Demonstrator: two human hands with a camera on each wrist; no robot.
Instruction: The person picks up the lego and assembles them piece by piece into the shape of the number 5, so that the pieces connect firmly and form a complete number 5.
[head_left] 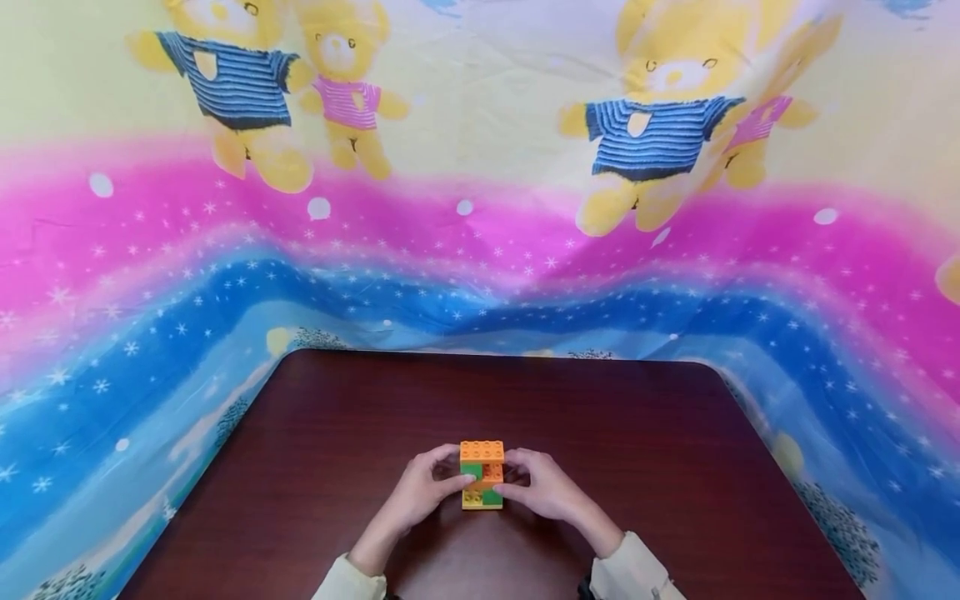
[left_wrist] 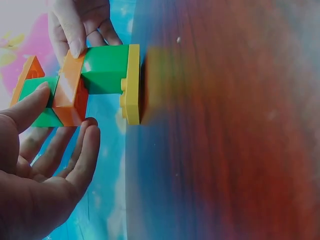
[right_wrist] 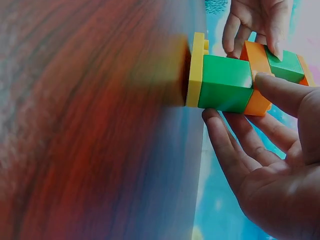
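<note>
A tower of toy building bricks stands upright on the table, held from both sides. From the bottom it has a yellow plate [right_wrist: 194, 75], a green brick [right_wrist: 225, 82], an orange brick [left_wrist: 68, 90], a second green brick [right_wrist: 286, 66] and an orange studded plate [head_left: 482, 452]. The green bricks sit at opposite ends, leaving gaps beside them. My left hand [head_left: 426, 486] grips the upper part, thumb on the upper green brick. With its thumb on the middle orange brick, my right hand [head_left: 547, 485] holds the other side, fingers behind the tower.
The dark reddish-brown table [head_left: 360, 400] has rounded far corners and a glossy surface. Behind and beside it hangs a cloth [head_left: 465, 225] printed with teddy bears and pink and blue bands.
</note>
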